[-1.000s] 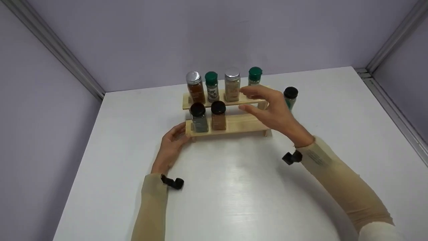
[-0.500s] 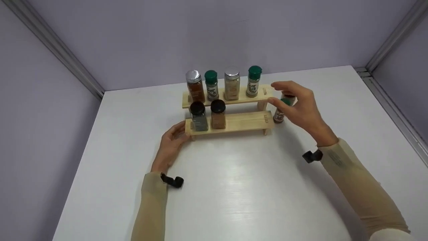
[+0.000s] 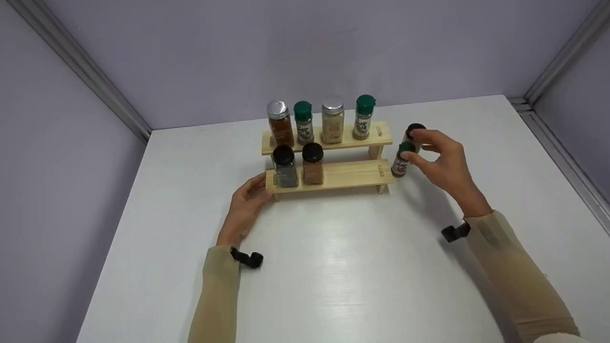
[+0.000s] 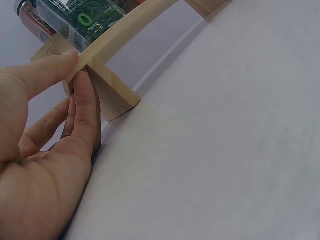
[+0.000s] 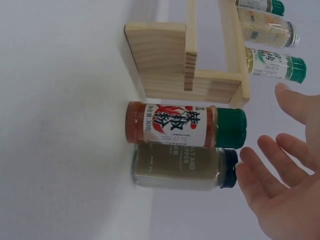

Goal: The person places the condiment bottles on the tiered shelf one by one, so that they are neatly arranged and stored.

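Observation:
My left hand (image 3: 244, 207) pinches the left end of a two-tier wooden spice rack (image 3: 352, 175), with the thumb on top of the lower shelf and fingers beneath in the left wrist view. Right of the rack, two spice jars stand upright side by side: a green-capped jar of red powder (image 5: 175, 124) and a black-capped salt and pepper jar (image 5: 177, 167). My right hand (image 3: 445, 164) is at their caps, its fingers parted and lightly bent. In the right wrist view its fingertips lie right by the black cap, while the thumb is held away.
Along the upper shelf stand several jars, among them a silver-capped red one (image 3: 281, 126) and a green-capped one (image 3: 363, 119). Two black-capped jars, one dark (image 3: 286, 171) and one brown (image 3: 313, 169), stand on the lower shelf's left half. Walls enclose the white table (image 3: 324, 276).
My right hand has moved right from in front of the upper shelf to the two jars beside the rack, its fingers coming down around their caps. The left hand stays at the rack.

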The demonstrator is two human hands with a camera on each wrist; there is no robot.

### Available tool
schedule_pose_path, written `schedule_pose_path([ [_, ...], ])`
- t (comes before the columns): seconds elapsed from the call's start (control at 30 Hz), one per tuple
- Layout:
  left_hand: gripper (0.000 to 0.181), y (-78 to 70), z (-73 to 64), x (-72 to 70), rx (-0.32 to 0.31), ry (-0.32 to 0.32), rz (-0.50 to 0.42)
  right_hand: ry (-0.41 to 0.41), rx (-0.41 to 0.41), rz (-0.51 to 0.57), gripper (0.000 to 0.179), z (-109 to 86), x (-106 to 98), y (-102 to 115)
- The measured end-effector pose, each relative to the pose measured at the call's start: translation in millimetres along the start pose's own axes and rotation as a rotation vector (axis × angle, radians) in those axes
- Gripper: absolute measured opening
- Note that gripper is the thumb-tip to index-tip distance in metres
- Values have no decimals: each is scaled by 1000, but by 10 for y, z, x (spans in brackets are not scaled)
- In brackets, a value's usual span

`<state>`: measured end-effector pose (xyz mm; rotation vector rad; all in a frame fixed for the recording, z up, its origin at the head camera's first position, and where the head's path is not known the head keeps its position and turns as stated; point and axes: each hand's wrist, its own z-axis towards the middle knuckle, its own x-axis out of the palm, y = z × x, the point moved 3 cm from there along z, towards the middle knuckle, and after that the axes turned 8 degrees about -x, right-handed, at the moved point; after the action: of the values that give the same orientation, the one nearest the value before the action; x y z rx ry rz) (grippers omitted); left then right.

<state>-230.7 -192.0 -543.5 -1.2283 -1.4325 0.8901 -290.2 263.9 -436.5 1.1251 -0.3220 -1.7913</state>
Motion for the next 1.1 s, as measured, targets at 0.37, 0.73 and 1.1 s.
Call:
schedule_pose_path([
  [0.37, 56, 11, -5, 8, -23, -11, 11, 66, 140, 42, 51, -78, 135, -220],
  [0.73, 55, 2, -7, 5, -11, 9, -24, 80, 220, 62, 53, -86, 176, -253],
  [1.1, 55, -3, -7, 0, -25, -11, 4, 18, 153, 53, 49, -54, 96, -155],
])
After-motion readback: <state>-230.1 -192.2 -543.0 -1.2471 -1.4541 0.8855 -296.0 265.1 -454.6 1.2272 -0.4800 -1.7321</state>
